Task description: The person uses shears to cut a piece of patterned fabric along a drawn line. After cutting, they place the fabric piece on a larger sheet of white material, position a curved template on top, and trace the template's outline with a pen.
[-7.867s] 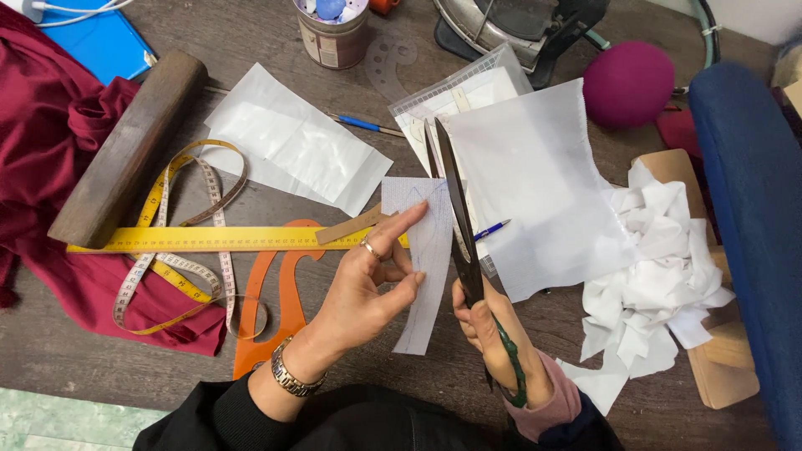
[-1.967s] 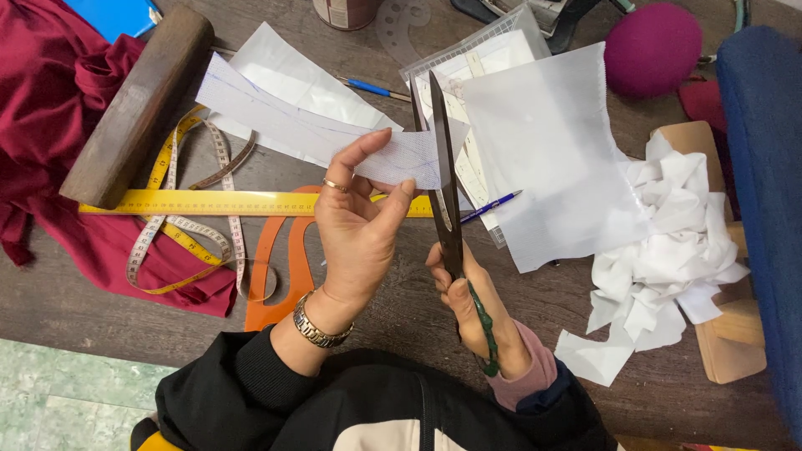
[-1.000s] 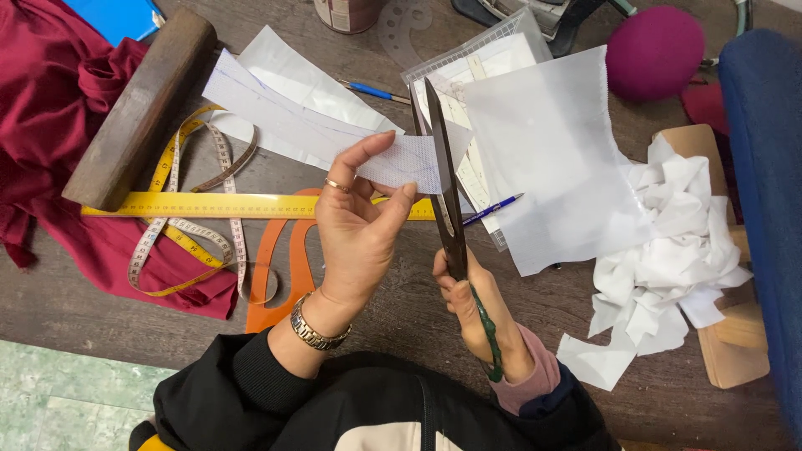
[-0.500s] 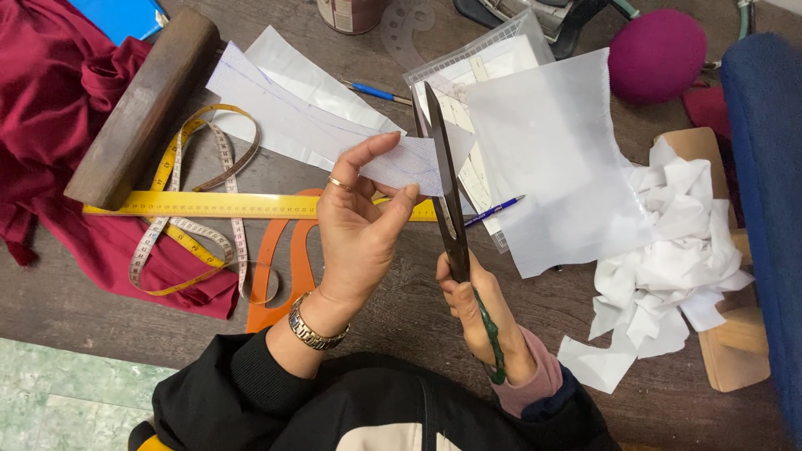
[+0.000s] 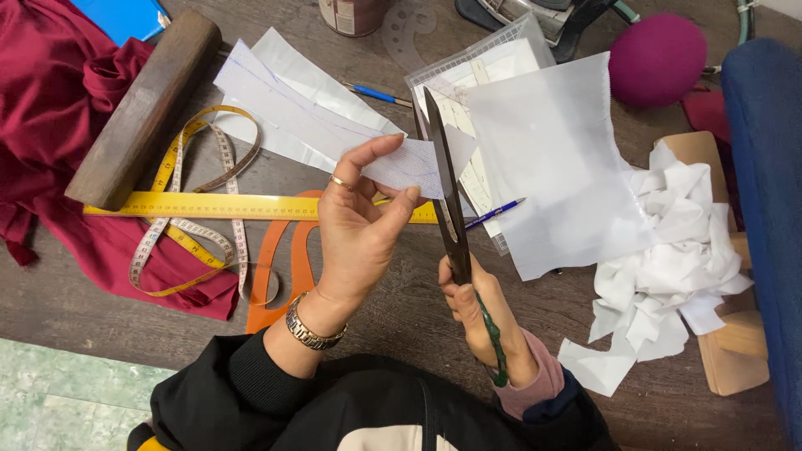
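far left of the hands a crumpled maroon cloth (image 5: 50, 125) and a long wooden block (image 5: 142, 108) lie on the dark surface (image 5: 401, 309), beside a yellow ruler (image 5: 217, 205). the left hand (image 5: 359, 230) pinches a thin white paper strip (image 5: 334, 138). the right hand (image 5: 476, 309) grips long dark scissors (image 5: 447, 200), blades seemingly closed on the strip's edge. right of them lies a heap of crinkled white scraps (image 5: 668, 267).

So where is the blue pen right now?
The blue pen lies near the table's far edge, on the white paper strips, just left of the clear gridded ruler.
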